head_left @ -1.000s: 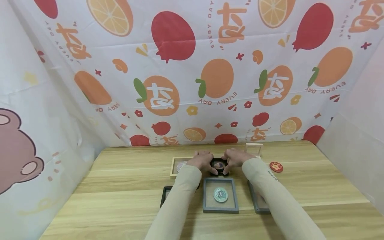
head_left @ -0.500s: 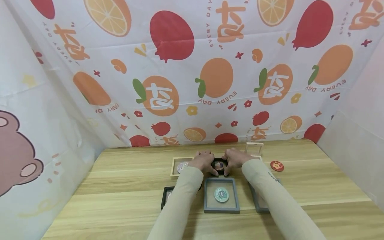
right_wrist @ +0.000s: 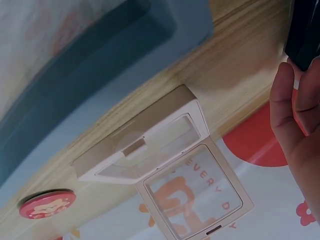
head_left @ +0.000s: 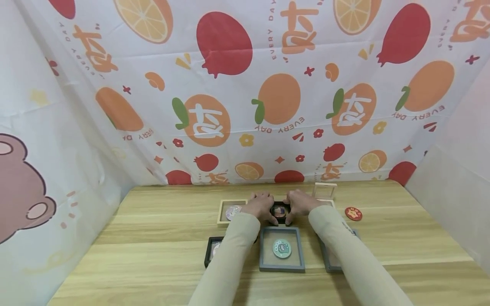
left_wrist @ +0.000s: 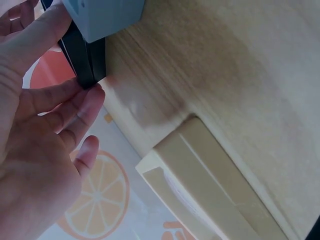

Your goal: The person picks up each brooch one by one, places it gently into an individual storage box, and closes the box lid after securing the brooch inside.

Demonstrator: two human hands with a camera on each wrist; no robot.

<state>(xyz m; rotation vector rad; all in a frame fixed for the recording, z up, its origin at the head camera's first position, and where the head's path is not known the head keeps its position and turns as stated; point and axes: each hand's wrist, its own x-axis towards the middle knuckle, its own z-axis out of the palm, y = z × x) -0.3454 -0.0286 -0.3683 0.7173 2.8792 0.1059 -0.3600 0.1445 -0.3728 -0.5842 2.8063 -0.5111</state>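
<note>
A small black display frame [head_left: 280, 220] with a round, dark, colourful badge [head_left: 280, 211] in it lies near the back middle of the table. My left hand [head_left: 259, 207] grips its left side, with fingertips at the corner of the black frame [left_wrist: 85, 55] in the left wrist view. My right hand [head_left: 300, 202] holds the opposite side; in the right wrist view its fingers curl at the black edge [right_wrist: 303, 37]. Both thumbs meet the near edge. Just in front lies a grey frame [head_left: 282, 268] with a mint-green badge [head_left: 282, 248] inside.
A pale wood frame [head_left: 220, 212] with a lilac badge sits left. Another black frame [head_left: 208, 253] and a second grey frame [head_left: 329, 259] are partly behind my sleeves. At right stand an opened pinkish-white frame [right_wrist: 200, 137] and a red badge [head_left: 353, 213]. A fruit-print curtain [head_left: 245, 106] hangs behind.
Both thumbs have come slightly nearer to me, over the black frame's near edge, where a dark strip showed below them earlier. Otherwise the hands stay around the frame.
</note>
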